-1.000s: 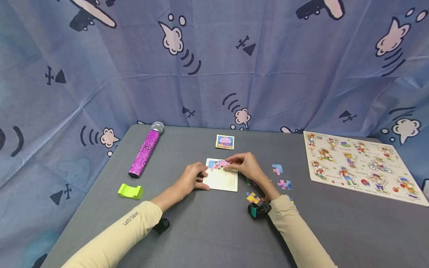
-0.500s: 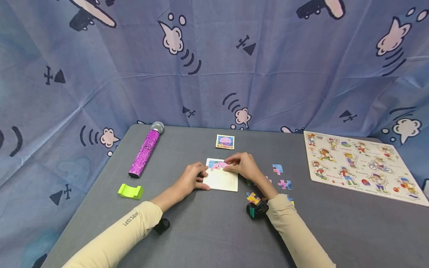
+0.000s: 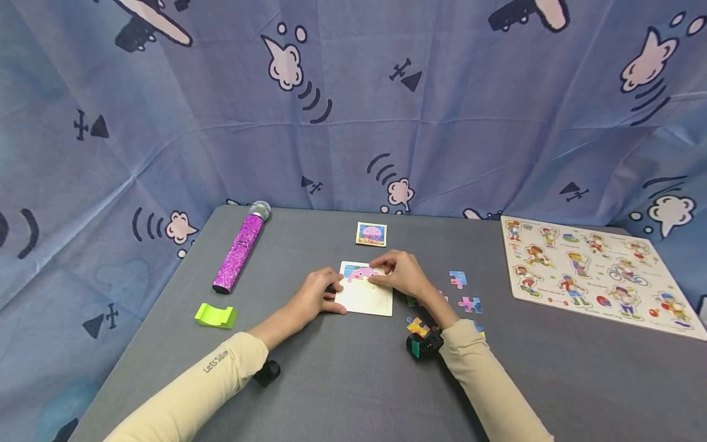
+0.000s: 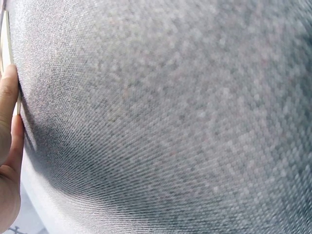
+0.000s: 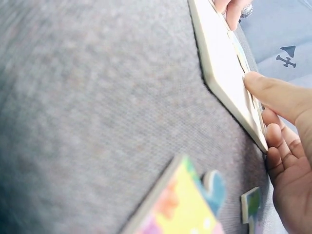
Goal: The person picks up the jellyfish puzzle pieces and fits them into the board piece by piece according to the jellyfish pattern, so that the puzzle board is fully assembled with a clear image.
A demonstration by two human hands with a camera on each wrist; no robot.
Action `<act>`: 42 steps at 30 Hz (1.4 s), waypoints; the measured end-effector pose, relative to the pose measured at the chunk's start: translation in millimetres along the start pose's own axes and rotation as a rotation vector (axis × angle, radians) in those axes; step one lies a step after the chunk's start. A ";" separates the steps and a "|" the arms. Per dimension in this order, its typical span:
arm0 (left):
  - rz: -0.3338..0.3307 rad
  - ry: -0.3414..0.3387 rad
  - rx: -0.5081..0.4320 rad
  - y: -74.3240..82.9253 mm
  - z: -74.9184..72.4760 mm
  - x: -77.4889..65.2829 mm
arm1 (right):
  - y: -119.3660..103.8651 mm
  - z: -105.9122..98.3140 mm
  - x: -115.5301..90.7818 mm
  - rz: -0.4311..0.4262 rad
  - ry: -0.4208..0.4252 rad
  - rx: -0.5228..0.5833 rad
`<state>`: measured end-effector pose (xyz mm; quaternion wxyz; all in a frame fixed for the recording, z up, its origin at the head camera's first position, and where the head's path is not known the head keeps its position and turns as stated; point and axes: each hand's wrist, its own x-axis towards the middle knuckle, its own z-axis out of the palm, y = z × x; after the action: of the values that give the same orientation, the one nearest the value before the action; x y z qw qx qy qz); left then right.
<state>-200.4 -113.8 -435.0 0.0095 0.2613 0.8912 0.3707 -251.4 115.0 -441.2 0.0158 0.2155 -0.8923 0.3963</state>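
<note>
A small pale puzzle tray point(image 3: 364, 299) lies on the grey table, with blue and pink puzzle pieces point(image 3: 359, 273) along its far side. My left hand point(image 3: 316, 298) holds the tray's left edge, thumb at the near part and fingers farther up. At the tray's upper right, my right hand point(image 3: 405, 274) pinches a pink puzzle piece, mostly hidden under the fingers. The right wrist view shows the right thumb point(image 5: 275, 92) on the tray's top face and the other fingers curled by its edge. Only fingers and a sliver of tray edge point(image 4: 7, 41) appear in the left wrist view.
Several loose puzzle pieces point(image 3: 457, 279) lie right of the tray, some partly under the right forearm. Beyond the tray sits a small jellyfish picture card point(image 3: 370, 234). A glittery pink microphone point(image 3: 240, 252) and a lime-green block point(image 3: 215, 315) are left; a large picture board point(image 3: 596, 276) is right.
The pink piece under the right fingers has settled slightly against the blue and pink pieces beside it. The right wrist has shifted slightly left; the left hand stays still.
</note>
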 end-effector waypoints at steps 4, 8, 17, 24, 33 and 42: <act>0.008 0.003 -0.004 0.0 -0.2 0.4 | 0.2 -0.8 -0.5 0.014 -0.008 0.039; 0.015 0.005 0.008 -0.5 -0.7 0.5 | 0.4 -1.2 -0.7 0.027 -0.017 0.060; 0.034 0.017 0.002 -0.5 -1.3 -0.6 | -0.2 0.7 0.4 0.022 -0.015 0.069; 0.030 0.015 0.003 -2.1 0.2 0.2 | 0.4 -0.1 0.4 0.028 -0.025 0.078; 0.022 0.009 0.022 1.0 1.7 -0.2 | 8.6 -11.1 -5.4 -0.002 -0.054 0.251; 0.026 0.017 0.013 2.0 1.0 -1.0 | 23.3 -25.7 -12.7 0.068 -0.037 0.446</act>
<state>-198.4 -112.5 -434.6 -0.0046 0.2698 0.8902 0.3671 -252.8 151.9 -442.4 -0.0622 0.1907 -0.7896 0.5799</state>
